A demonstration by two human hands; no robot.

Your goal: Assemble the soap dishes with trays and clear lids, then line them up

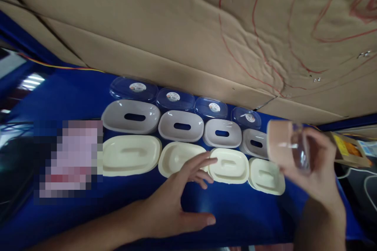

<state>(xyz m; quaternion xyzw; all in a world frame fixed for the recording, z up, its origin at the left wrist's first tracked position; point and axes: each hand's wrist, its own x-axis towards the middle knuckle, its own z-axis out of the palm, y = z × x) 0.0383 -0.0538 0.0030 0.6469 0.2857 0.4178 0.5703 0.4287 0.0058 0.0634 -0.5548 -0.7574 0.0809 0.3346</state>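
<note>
Nearer the rightmost cream rounded plastic tray [266, 175], the right hand [319, 164] grasps a peach-and-clear plastic container [279, 143] extending leftward from its fingers; left of that tray, the left hand [176, 198] spreads empty.

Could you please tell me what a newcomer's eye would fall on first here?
Probably the neat rows across the blue surface: clear covers at the back, slotted grey trays in the middle, cream pieces in front. Next, the peach-and-clear item in the right hand, at the picture's right, and the red curves on the brown wall behind.
</note>
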